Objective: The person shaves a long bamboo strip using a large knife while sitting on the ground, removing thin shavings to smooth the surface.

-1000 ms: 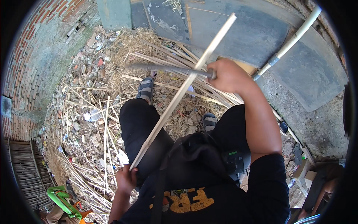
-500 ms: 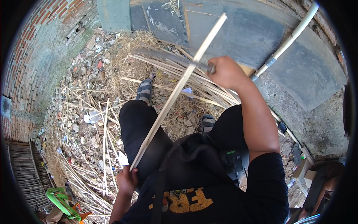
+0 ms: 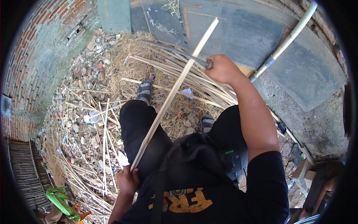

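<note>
A long pale strip of split bamboo slants across my lap, from beside my left knee up to the far middle. My left hand is closed around its near end. At the right, my right hand grips the handle of a machete, whose long narrow blade points to the far left. The blade crosses the strip toward its far end; whether it touches or bites into the wood, I cannot tell. More bamboo strips lie in a pile beyond my feet.
Rubble, straw and loose strips cover the ground at the left. Dark panels lean at the far side, with a pale pipe at the right. Someone in a green garment is at the lower left edge.
My right hand and the machete have shifted slightly left, and the blade looks less blurred. The strip's far end has swung a little left and down. My left hand has stayed almost in place.
</note>
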`<state>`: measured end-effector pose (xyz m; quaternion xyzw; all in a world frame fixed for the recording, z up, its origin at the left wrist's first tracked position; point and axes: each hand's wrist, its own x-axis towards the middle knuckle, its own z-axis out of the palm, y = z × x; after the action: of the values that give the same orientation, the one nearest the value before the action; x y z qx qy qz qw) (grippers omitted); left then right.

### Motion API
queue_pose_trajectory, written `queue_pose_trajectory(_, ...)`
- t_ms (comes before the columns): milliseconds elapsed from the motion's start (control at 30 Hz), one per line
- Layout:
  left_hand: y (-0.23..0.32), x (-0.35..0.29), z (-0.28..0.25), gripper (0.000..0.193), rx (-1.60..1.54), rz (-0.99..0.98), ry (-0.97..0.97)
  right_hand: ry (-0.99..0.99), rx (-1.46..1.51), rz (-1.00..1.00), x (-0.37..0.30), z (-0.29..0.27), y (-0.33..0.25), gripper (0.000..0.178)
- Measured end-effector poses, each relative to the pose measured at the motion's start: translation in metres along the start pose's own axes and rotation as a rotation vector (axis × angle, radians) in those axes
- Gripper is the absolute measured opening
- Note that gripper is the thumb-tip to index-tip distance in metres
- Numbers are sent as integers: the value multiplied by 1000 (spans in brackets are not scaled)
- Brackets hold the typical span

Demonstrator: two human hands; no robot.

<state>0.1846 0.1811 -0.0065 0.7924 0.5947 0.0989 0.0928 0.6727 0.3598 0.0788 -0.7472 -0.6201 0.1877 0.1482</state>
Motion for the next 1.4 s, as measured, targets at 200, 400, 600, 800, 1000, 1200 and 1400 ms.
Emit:
queue_pose_trajectory(200, 4, -6, -2, 18, 10, -37, 27, 17, -47, -55, -20, 0, -9, 29)
queue_pose_trajectory(400, -1, -9, 9, 20, 1, -53, 39, -90, 11, -4, -21, -10, -9, 28)
queue_pose_trajectory(600, 8, -10, 8, 15, 36, -109, 47, -19, -22, -55, -25, -1, -8, 26)
queue_pose_trajectory(800, -1, -15, 11, 18, -13, -85, 76, -64, 9, -37, -14, 2, -9, 33)
queue_pose_trajectory(1000, 3, -12, 8, 15, 33, -58, 104, 75, 82, 6, -10, -12, 14, 32)
queue_pose_trajectory(1200, -1, -12, 11, 16, -97, -103, 66, -22, -118, -141, -38, -4, -19, 26)
queue_pose_trajectory(1400, 1, -6, 10, 17, -19, -89, 62, 63, 109, -69, -11, -5, 15, 22)
